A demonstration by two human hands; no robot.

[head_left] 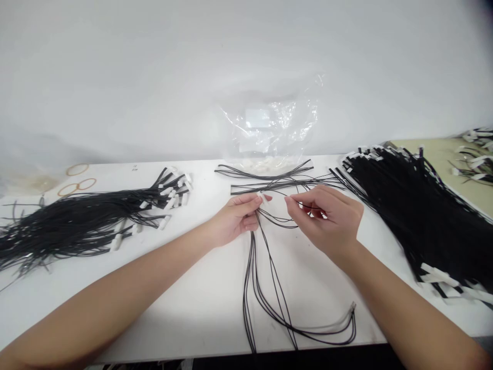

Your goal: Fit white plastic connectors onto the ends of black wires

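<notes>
My left hand (pixel 238 218) is closed on a few thin black wires (pixel 257 277) that hang down toward the table's front edge and loop back to the right. A small white connector (pixel 264 198) shows at its fingertips. My right hand (pixel 323 218) pinches one black wire just right of that connector, its fingers curled. The two hands are a few centimetres apart over the middle of the white table (pixel 200 288). Loose black wires (pixel 277 180) lie just beyond the hands.
A pile of black wires with white connectors (pixel 88 221) lies at the left. A larger black wire heap (pixel 419 210) fills the right. A clear plastic bag (pixel 271 128) leans on the wall behind. Rubber bands (pixel 77 177) sit at far left.
</notes>
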